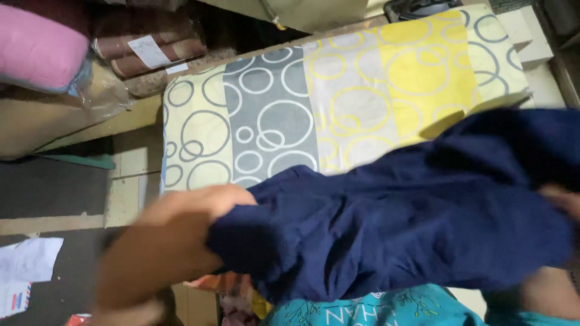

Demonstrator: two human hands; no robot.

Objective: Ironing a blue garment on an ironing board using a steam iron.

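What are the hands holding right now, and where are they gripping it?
Both hands hold a navy blue garment stretched between them: the left hand grips its left end, the right hand, mostly hidden, its right end. Which part of the garment cannot be told.

I am holding a dark navy blue cloth [411,223] stretched out between both my hands, and it is hanging in the air rather than lying flat. It is a plain, soft fabric with no pattern, creasing into loose folds and wrinkles along its length. Its left end is bunching up where I am gripping it, and its right part is rising wider towards the upper right edge of the view. It is looking slightly blurred, so I cannot tell what kind of garment it is.
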